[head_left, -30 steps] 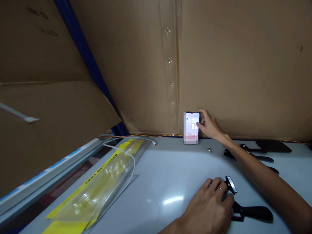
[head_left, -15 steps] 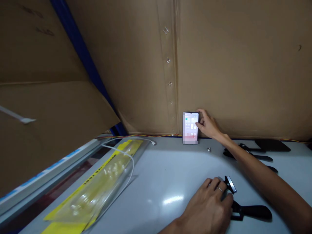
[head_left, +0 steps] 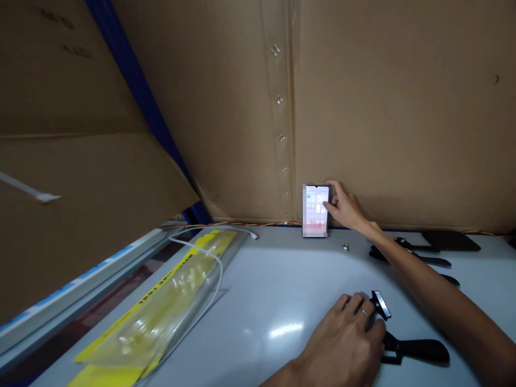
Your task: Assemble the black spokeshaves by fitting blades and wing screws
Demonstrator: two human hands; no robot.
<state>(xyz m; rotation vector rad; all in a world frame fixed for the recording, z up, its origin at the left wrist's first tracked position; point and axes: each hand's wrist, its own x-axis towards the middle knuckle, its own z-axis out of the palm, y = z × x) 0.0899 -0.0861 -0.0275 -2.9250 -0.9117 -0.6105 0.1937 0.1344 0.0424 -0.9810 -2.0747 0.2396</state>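
My right hand (head_left: 342, 207) pinches the right edge of a phone (head_left: 314, 211), thumb on its front and fingers behind. The phone stands upright against the cardboard wall with its screen lit, partly blurred. Nearer to me, my left hand (head_left: 346, 333) rests on the table with its fingers curled round a black peeler, whose silver head (head_left: 381, 305) sticks out past the fingers. Its handle is hidden under the hand. Right beside that hand lies a black-handled tool (head_left: 423, 350); its other end is covered. A small metal piece (head_left: 345, 247) lies between phone and right forearm.
Several black-handled utensils (head_left: 435, 262) and a dark flat blade (head_left: 451, 240) lie beyond my right forearm. Yellow-and-clear plastic packaging (head_left: 173, 301) with a white cable (head_left: 221, 269) across it is at left. Cardboard (head_left: 403, 107) and a blue post (head_left: 133, 80) border the table.
Both hands, the phone and the tools keep their places. Only a very slight shift of the whole view shows.
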